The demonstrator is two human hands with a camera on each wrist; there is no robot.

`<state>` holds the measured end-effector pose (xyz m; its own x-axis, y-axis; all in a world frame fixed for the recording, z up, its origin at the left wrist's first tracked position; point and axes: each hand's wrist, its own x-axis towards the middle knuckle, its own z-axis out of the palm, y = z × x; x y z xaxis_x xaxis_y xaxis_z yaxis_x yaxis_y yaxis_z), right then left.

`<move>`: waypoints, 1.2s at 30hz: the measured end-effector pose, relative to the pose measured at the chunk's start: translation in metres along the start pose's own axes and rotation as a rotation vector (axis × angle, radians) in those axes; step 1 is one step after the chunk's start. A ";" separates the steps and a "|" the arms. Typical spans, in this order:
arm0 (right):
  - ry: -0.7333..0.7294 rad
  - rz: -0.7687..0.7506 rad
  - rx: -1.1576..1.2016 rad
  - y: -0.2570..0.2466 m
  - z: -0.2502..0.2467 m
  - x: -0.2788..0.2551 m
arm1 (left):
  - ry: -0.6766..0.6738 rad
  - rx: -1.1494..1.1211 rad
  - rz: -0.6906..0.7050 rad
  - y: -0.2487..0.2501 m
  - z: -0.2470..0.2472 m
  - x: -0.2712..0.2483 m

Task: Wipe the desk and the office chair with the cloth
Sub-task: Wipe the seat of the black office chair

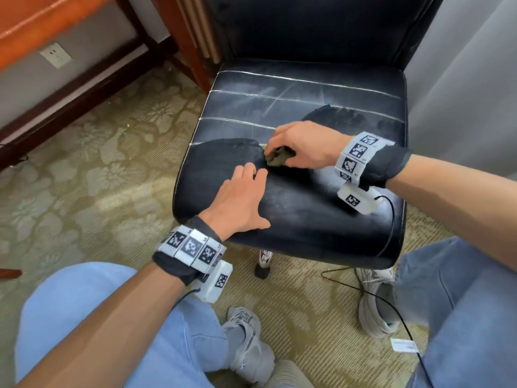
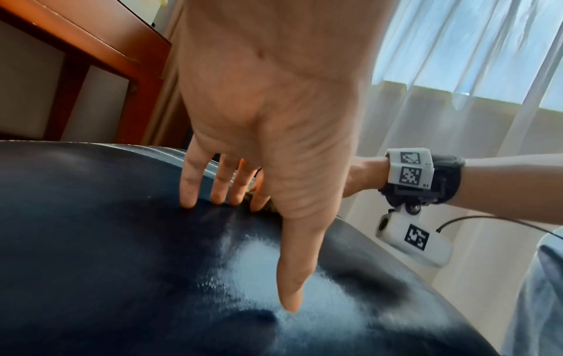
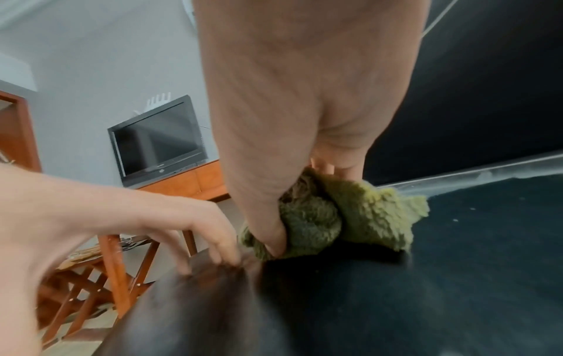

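Item: office chair (image 1: 293,175), black, worn seat with pale seam lines; darker patches at seat front and right.

Item: cloth (image 3: 341,216), green, fluffy, bunched into a wad; lies on the seat near its middle, under the right hand.

Item: counter (image 1: 42,21), reddish wood, edge showing at upper left; the chair stands just beside its leg.

Step in hand, by judgement: the chair-wiping part of the task, seat surface under way. Whether the counter is done cannot be told.

Right hand (image 1: 305,144): reaches in from the right, palm down, fingers and thumb curled round the cloth and pressing it onto the seat.

Left hand (image 1: 240,203): fingers straight and spread, tips (image 2: 189,192) and thumb touching the seat, holding nothing; tips just beside the cloth. It appears to steady the chair.

Next move, by judgement: calls for sweeping the cloth with even pressure across the dull grey areas toward the backrest and along the seams, while the left hand braces the seat.
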<state>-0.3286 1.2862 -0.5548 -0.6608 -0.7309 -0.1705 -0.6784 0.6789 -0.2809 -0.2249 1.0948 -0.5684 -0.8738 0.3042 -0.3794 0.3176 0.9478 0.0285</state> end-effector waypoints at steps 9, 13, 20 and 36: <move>0.143 0.296 0.045 0.051 -0.014 0.012 | 0.085 -0.093 -0.016 -0.039 -0.003 -0.013; 0.161 0.305 0.010 0.039 -0.010 0.018 | 0.085 -0.090 -0.083 -0.060 -0.001 -0.015; -0.030 -0.035 0.032 -0.031 0.011 0.028 | 0.058 -0.102 -0.149 -0.070 0.008 -0.013; 0.178 0.333 0.127 -0.009 -0.010 0.038 | 0.093 -0.102 -0.189 -0.048 0.021 -0.020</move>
<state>-0.3506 1.2532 -0.5493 -0.8909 -0.4409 -0.1086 -0.3798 0.8546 -0.3541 -0.2151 1.0418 -0.5819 -0.9458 0.1235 -0.3005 0.1103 0.9921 0.0604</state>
